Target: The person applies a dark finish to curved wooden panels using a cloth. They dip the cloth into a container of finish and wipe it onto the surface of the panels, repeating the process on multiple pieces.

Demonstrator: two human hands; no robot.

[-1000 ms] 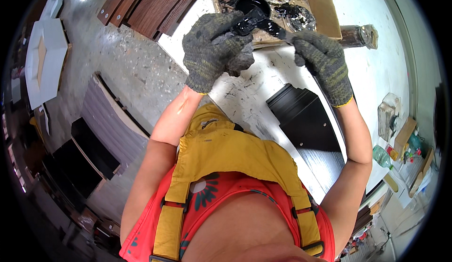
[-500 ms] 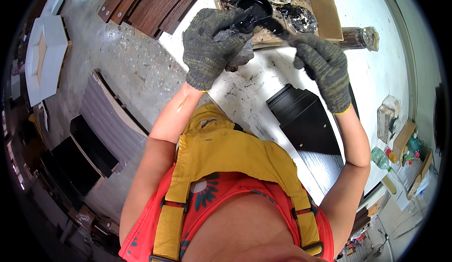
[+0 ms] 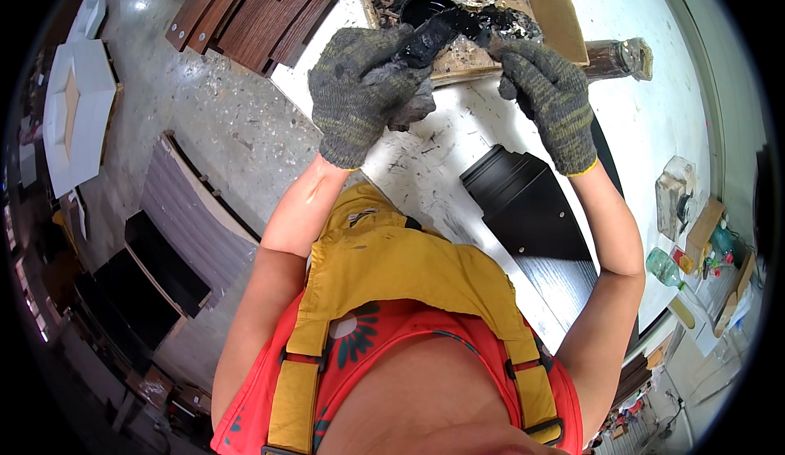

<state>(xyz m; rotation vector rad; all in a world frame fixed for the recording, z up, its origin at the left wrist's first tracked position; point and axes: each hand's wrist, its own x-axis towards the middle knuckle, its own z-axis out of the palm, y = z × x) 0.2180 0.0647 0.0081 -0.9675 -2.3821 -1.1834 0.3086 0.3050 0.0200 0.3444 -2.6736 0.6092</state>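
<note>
My left hand, in a grey-green knit glove, is closed on a crumpled grey rag. A black-smeared piece juts from its fingers; its kind I cannot make out. Opposite it, my gloved right hand pinches a thin tool whose black, wet-looking end points at that piece. Just beyond the hands stands a round black cup in a shallow wooden tray. The tray also holds black scraps and a black-crusted lump.
On the white table lies a black panel piece near my right forearm. A dark wooden leg lies right of the tray. Brown slatted boards are at the far left. A green bottle is at the right.
Both hands have drawn slightly down and left, away from the cup. The black piece in my left hand now shows more fully, and the right-hand tool's dark end has shifted left.
</note>
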